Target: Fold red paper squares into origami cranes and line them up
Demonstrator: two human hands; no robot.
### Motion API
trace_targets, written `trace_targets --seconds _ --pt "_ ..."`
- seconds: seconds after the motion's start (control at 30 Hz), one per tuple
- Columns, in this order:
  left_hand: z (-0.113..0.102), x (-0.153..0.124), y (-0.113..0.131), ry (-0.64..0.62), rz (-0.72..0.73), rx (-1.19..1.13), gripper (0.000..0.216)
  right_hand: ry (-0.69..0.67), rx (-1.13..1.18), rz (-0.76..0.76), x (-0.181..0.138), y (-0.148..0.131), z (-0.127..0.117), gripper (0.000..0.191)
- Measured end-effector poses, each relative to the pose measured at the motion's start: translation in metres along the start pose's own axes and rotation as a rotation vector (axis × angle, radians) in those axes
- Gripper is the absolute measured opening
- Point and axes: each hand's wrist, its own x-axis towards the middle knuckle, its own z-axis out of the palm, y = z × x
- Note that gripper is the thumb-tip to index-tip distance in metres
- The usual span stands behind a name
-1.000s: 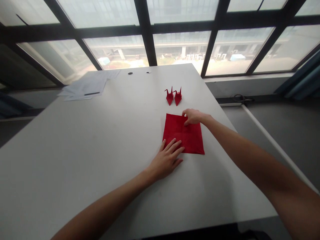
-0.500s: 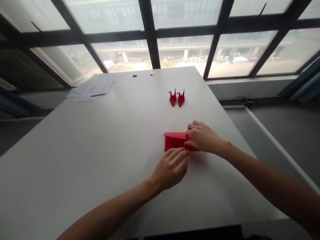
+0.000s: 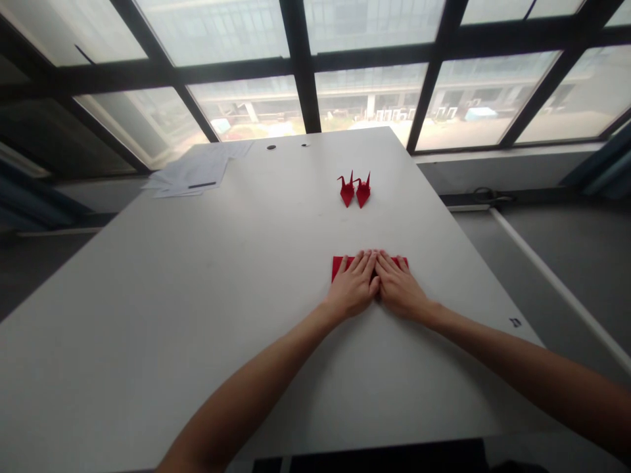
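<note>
A folded sheet of red paper lies flat on the white table, mostly covered by my hands. My left hand rests on its left half with the fingers stretched out and pointing away from me. On the right half lies my right hand, also flat with extended fingers. The fingertips of both hands meet near the paper's middle, at its far edge. Beyond them stand two red origami cranes, side by side.
Loose white papers with a dark pen on them lie at the table's far left. Two small round fittings sit near the far edge. A dark mark shows near the right edge of the white table. Windows stand behind.
My right hand has come down from the paper's right end and flattened. My left hand has moved forward onto the paper, fingers now stretched. The raised flap is pressed down.
</note>
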Motion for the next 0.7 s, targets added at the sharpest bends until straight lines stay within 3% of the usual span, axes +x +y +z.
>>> trace_targets --seconds 0.2,0.47,0.7 --pt "-0.004 -0.017 -0.019 0.025 -0.037 0.021 0.073 -0.036 -0.002 0.008 -0.003 0.008 -0.007 0.063" --pt "-0.014 -0.043 -0.049 0.000 -0.150 0.074 0.072 -0.047 -0.053 0.099 -0.016 0.031 -0.012 0.068" --pt "-0.020 -0.047 -0.055 -0.030 -0.199 0.093 0.072 -0.016 -0.048 0.105 -0.021 0.039 -0.007 0.069"
